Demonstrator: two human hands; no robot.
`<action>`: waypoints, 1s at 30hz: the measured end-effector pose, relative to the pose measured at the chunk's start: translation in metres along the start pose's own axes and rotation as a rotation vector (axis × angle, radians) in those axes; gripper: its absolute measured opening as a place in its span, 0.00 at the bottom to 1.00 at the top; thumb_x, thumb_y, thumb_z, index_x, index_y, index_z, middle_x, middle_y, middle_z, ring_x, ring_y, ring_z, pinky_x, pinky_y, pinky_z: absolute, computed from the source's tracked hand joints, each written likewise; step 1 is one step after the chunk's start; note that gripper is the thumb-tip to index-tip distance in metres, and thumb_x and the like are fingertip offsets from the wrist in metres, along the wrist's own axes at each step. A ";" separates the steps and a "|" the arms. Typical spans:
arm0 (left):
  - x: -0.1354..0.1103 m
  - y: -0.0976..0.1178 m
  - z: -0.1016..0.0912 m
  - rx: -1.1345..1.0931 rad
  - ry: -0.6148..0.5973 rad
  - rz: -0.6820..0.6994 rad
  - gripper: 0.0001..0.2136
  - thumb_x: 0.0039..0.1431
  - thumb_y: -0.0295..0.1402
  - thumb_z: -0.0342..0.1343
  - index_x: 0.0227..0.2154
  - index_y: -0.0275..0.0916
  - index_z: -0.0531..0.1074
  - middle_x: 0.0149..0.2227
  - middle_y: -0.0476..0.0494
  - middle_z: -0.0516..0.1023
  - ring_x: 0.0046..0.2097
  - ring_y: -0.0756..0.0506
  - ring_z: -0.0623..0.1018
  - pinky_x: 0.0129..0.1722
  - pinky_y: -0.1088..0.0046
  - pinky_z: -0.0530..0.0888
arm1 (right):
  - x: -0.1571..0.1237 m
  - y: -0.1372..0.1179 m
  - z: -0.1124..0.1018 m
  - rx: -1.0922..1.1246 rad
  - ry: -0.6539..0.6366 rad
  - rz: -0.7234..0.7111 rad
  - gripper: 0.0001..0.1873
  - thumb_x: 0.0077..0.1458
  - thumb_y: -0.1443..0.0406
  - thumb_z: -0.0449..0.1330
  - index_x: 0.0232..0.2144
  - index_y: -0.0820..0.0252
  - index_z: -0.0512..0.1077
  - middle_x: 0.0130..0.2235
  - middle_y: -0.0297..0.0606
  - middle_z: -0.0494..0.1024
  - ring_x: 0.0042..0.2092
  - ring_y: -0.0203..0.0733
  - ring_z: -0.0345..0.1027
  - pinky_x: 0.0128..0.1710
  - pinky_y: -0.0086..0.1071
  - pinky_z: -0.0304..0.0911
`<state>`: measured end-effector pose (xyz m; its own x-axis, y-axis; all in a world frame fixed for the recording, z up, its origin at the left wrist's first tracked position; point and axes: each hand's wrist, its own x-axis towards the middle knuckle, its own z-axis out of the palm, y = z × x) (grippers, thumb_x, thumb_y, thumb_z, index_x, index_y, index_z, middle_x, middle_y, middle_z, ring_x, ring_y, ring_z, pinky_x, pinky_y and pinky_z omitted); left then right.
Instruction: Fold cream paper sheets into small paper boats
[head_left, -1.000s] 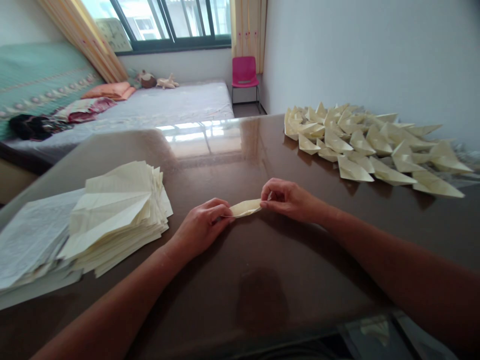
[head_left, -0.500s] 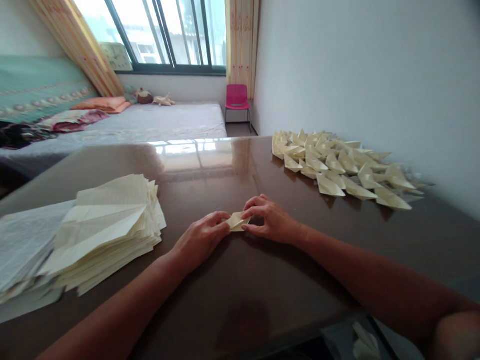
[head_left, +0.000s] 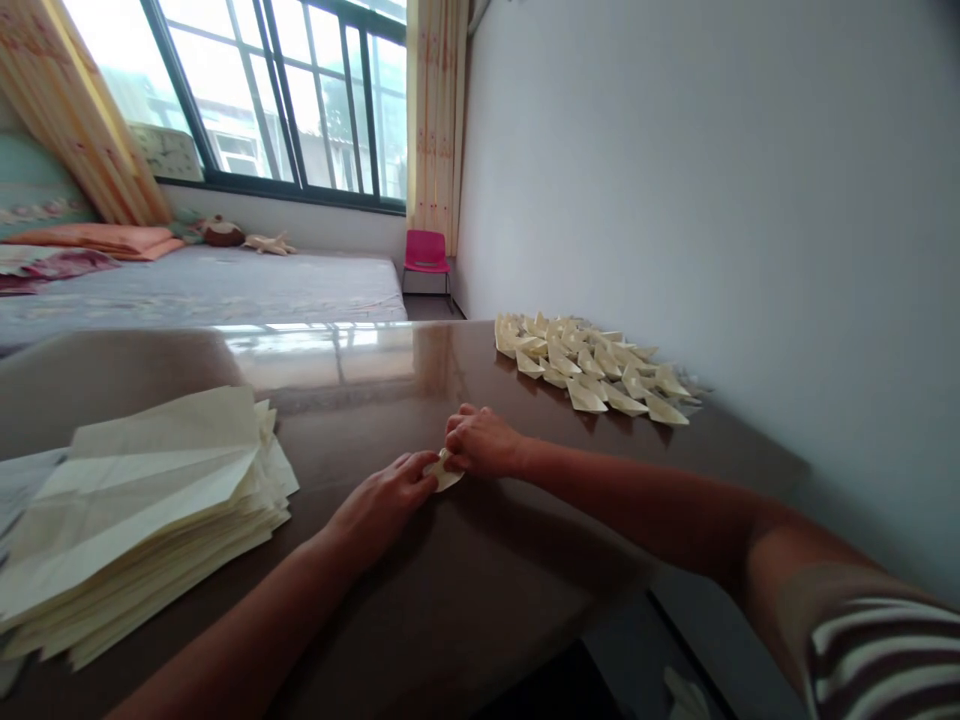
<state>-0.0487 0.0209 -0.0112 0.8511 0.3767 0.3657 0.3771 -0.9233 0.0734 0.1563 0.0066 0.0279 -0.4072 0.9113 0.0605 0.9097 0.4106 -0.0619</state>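
Between my hands, low over the brown table, is a small folded piece of cream paper (head_left: pixel 448 478). My left hand (head_left: pixel 386 500) pinches its left end between thumb and fingers. From the upper right, my right hand (head_left: pixel 484 442) has its fingers curled onto the paper and covers part of it. To the left lies a thick stack of cream paper sheets (head_left: pixel 165 470), the top one creased. Several folded paper boats (head_left: pixel 589 365) stand in a cluster at the far right, by the wall.
The glossy brown table (head_left: pixel 360 400) reflects the window. A white wall (head_left: pixel 637 180) borders it on the right. Beyond its far edge are a bed (head_left: pixel 315 285) and a pink chair (head_left: pixel 426 255). Something pale (head_left: pixel 684 690) lies below the near edge.
My view has turned right and tilted up. The right hand has closed in over the paper, fingers more curled, and now hides more of it. The left hand keeps its pinch.
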 end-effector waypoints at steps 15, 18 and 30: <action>-0.005 0.001 0.003 0.070 0.093 -0.074 0.17 0.65 0.34 0.44 0.54 0.50 0.68 0.60 0.47 0.67 0.45 0.45 0.79 0.39 0.72 0.77 | -0.084 0.158 -0.047 -0.038 0.244 0.531 0.11 0.55 0.62 0.59 0.33 0.59 0.80 0.37 0.37 0.81 0.39 0.38 0.71 0.42 0.28 0.61; -0.006 -0.001 0.005 0.083 0.082 -0.074 0.16 0.65 0.33 0.44 0.51 0.51 0.71 0.59 0.48 0.68 0.45 0.46 0.79 0.38 0.73 0.76 | -0.110 0.204 -0.065 -0.150 0.330 0.777 0.16 0.57 0.60 0.55 0.34 0.63 0.80 0.38 0.45 0.80 0.42 0.44 0.69 0.43 0.33 0.61; 0.007 0.007 -0.039 0.116 -0.196 -0.091 0.15 0.64 0.29 0.44 0.44 0.47 0.75 0.46 0.48 0.78 0.45 0.46 0.77 0.36 0.75 0.72 | -0.095 0.233 -0.071 -0.327 0.349 0.794 0.17 0.63 0.66 0.49 0.40 0.73 0.75 0.47 0.61 0.73 0.54 0.55 0.57 0.47 0.48 0.50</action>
<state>-0.0543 0.0144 0.0285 0.8619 0.4759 0.1748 0.4853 -0.8742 -0.0129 0.4128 0.0141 0.0782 0.3446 0.8391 0.4209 0.9106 -0.4078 0.0674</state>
